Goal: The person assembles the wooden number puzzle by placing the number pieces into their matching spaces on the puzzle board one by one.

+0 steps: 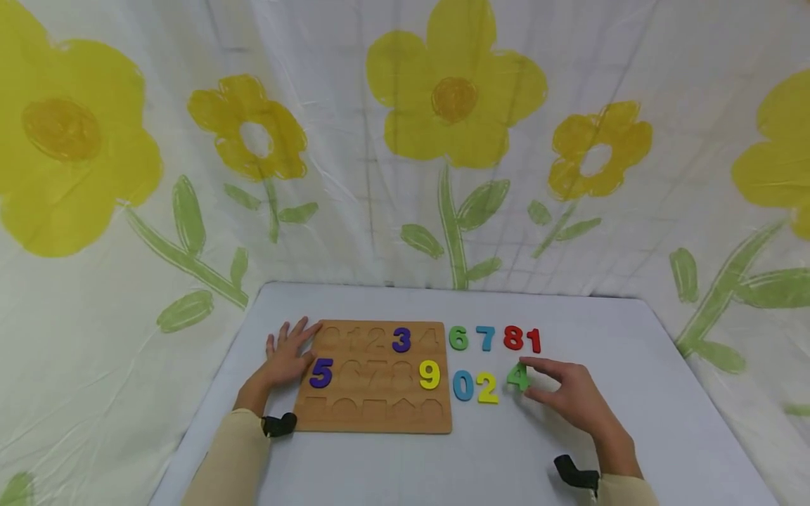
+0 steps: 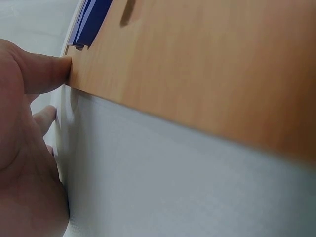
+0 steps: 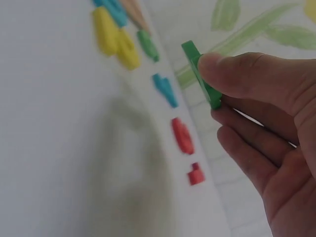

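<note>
Between thumb and fingers my right hand [image 1: 576,397] pinches a green number 4 [image 1: 517,377]; the right wrist view shows this green piece [image 3: 202,76] held above the white table. My left hand [image 1: 286,357] rests with spread fingers at the left edge of a wooden number board [image 1: 373,425], its thumb [image 2: 47,74] touching the board's edge. In the board sit a purple 3 [image 1: 401,340], a purple 5 [image 1: 321,373] and a yellow 9 [image 1: 429,374]. Other carved outlines show bare wood.
Right of the board lie a green 6 [image 1: 458,338], blue 7 [image 1: 486,338], red 8 [image 1: 513,338], red 1 [image 1: 534,341], blue 0 [image 1: 463,386] and yellow 2 [image 1: 487,388]. A flower-printed curtain [image 1: 329,232] hangs behind the white table [image 1: 493,464].
</note>
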Demonstrator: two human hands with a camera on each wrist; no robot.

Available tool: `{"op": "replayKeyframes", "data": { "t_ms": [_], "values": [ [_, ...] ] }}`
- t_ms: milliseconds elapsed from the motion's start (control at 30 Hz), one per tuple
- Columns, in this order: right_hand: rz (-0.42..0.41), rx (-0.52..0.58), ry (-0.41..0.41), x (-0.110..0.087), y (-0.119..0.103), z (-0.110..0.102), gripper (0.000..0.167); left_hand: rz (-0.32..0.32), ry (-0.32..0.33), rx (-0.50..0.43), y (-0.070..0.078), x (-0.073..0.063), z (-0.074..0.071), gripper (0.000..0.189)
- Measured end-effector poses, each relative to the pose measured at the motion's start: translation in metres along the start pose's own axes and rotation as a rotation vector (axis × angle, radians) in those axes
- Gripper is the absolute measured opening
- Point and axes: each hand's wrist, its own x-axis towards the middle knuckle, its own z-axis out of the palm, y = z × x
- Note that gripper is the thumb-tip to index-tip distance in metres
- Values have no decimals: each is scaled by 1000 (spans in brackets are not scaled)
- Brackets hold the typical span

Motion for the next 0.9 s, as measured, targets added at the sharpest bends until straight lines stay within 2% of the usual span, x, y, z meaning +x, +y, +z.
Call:
{"op": "replayKeyframes", "data": {
  "t_ms": [200, 467, 700, 900],
  "values": [
    [-75, -12, 52, 14, -15, -13, 55, -16, -9, 8, 3, 0, -2, 66],
    [-166, 8, 113, 36, -35, -19, 52, -24, -7, 9, 4, -1, -1, 65],
    [-219, 63, 109, 58, -51, -18, 52, -18, -4, 12, 6, -2, -2, 65],
    [-243, 110, 89, 76, -63, -12, 53, -45, -27, 17, 7, -1, -2, 66]
  ]
}}
